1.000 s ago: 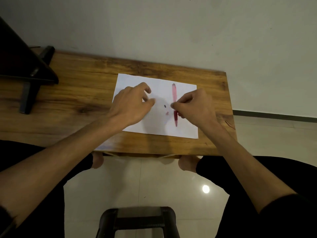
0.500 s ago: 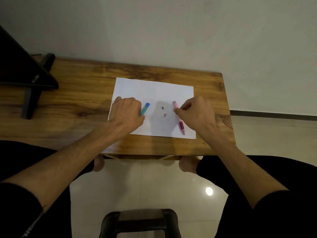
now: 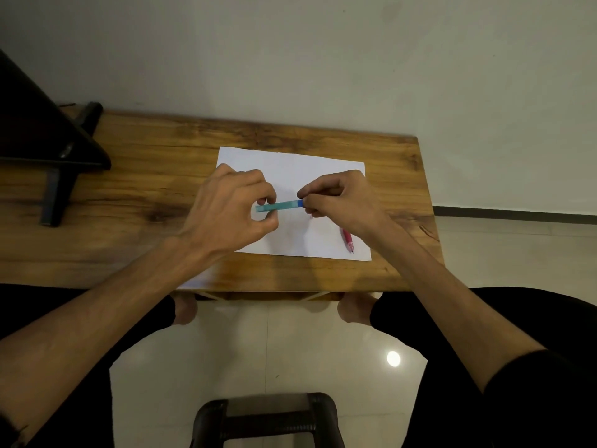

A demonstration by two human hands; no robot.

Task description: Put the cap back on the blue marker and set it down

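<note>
both hands, left hand (image 3: 231, 210) and right hand (image 3: 339, 197), pinch one teal pen (image 3: 279, 206); one pink pen (image 3: 347, 239) at 4 o'clock on one paper sheet (image 3: 290, 166).

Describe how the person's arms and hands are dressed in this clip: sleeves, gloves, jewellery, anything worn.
Both hands, the left hand and the right hand, are bare: no gloves, and no rings or watch can be seen. The forearms are uncovered, with black sleeves pushed up near the elbows, the right sleeve plain and dark. The left sleeve barely shows at the frame edge.
</note>
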